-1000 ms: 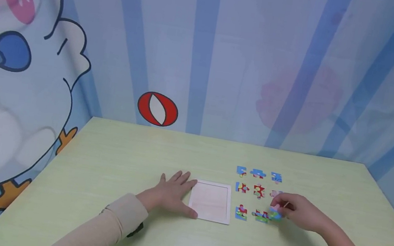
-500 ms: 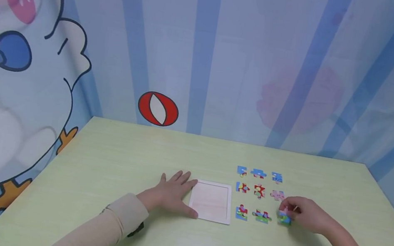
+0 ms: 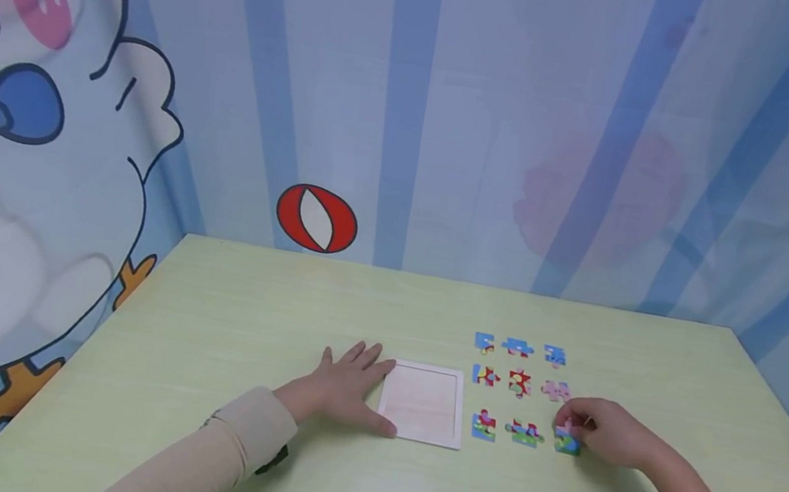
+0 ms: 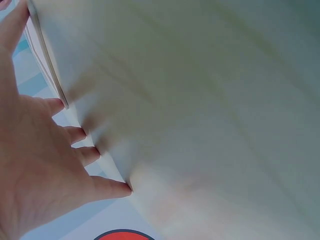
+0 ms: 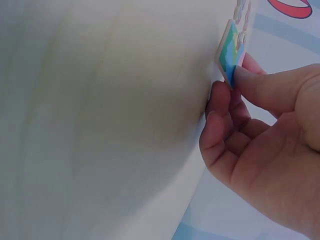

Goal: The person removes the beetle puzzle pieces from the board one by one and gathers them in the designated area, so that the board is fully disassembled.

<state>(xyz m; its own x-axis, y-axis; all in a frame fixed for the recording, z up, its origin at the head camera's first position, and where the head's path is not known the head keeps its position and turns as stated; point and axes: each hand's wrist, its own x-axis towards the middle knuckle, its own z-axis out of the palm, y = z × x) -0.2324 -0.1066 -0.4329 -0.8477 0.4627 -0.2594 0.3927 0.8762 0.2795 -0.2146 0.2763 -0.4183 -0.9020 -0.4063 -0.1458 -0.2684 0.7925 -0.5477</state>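
My left hand (image 3: 344,389) lies spread at the left side of a square white puzzle frame (image 3: 460,411), thumb and a fingertip touching its left corners. In the left wrist view its fingers (image 4: 112,188) are straight, tips against the tabletop. To the right, my right hand (image 3: 606,431) pinches a blue and green jigsaw piece (image 3: 567,443) with thumb and fingers. In the right wrist view this piece (image 5: 230,52) stands tilted between them, close over the table. Left of it are a red and green piece (image 3: 525,433) and a red and blue piece (image 3: 484,425).
Above these lie a pink piece (image 3: 556,391), a red piece (image 3: 519,383) and a yellow and red piece (image 3: 485,376). A row of blue pieces (image 3: 517,347) lies farther back on the pale table (image 3: 265,303). A printed curtain (image 3: 472,122) hangs behind the table's far edge.
My right hand has drawn the jigsaw piece rightward, away from its red and green neighbour, and uncovered the pink piece. Lately it has shifted slightly back left. The left hand stays put.
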